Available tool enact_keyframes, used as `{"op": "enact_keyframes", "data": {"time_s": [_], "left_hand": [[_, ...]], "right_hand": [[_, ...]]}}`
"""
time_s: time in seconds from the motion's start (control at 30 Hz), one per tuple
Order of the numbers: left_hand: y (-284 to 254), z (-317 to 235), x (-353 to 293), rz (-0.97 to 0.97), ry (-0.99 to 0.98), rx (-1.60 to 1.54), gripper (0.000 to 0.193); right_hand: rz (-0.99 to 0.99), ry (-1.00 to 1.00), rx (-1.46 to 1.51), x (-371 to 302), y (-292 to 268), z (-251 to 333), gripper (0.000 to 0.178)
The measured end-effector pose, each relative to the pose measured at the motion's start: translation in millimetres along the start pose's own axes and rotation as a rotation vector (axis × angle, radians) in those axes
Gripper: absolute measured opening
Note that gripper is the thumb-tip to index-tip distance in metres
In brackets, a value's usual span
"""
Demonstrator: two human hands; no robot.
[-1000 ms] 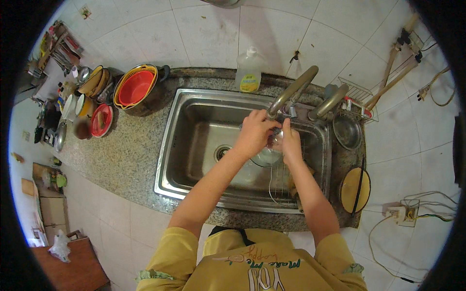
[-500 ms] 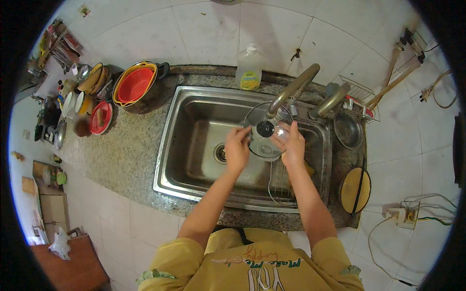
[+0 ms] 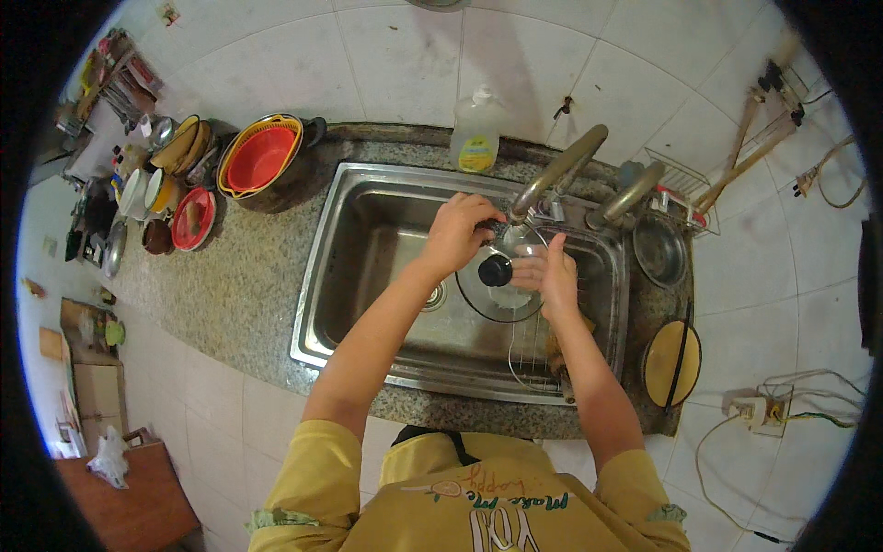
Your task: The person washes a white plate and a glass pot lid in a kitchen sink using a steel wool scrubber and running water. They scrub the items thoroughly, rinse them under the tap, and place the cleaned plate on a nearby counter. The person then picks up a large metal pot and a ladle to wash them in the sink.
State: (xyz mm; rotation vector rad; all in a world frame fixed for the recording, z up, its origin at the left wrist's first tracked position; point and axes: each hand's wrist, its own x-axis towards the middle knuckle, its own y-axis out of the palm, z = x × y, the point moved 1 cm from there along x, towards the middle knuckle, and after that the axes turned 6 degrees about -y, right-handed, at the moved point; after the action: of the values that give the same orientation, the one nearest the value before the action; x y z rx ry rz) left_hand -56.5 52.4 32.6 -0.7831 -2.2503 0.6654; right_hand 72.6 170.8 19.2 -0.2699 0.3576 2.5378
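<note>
Over the sink, under the faucet, a round clear glass pot lid (image 3: 474,293) with a black knob (image 3: 495,270) is held tilted. My right hand (image 3: 555,278) grips its right side, thumb up by the rim and fingers behind the glass, showing through it. At the lid's far edge, my left hand (image 3: 460,232) is closed, with its fingers bent round a small dark scrubber (image 3: 499,230), mostly hidden. Water from the curved metal faucet (image 3: 561,170) seems to fall on the lid.
The steel sink (image 3: 313,322) holds a wire rack (image 3: 529,354) at its right. Behind stands a clear soap bottle (image 3: 475,138). A pot with red and yellow baskets (image 3: 262,156) and a red plate (image 3: 193,219) are left. A metal bowl (image 3: 659,248) and round board (image 3: 671,363) sit right.
My left hand has moved up and right, from the lid's left edge to its far edge beside the faucet. The lid has shifted slightly down and left; my right hand still holds it.
</note>
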Motion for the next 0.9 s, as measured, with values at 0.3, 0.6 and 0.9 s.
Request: {"op": "enact_keyframes", "data": {"time_s": [0.3,0.6,0.9], "left_hand": [[2.2,-10.1,-1.4,-0.054,-0.089,-0.016,0.032],[10.7,-10.4,-9.2,-0.133,-0.185,-0.086,0.029],[24.4,-13.8,-16.3,-0.122,-0.094,0.181,0.020]], "right_hand": [[0.020,-0.032,-0.052,0.9,-1.4,3.0,0.075],[0.064,-0.097,-0.161,5.4,-1.5,1.8,0.072],[0.121,-0.053,-0.258,10.2,-3.4,0.2,0.072]]}}
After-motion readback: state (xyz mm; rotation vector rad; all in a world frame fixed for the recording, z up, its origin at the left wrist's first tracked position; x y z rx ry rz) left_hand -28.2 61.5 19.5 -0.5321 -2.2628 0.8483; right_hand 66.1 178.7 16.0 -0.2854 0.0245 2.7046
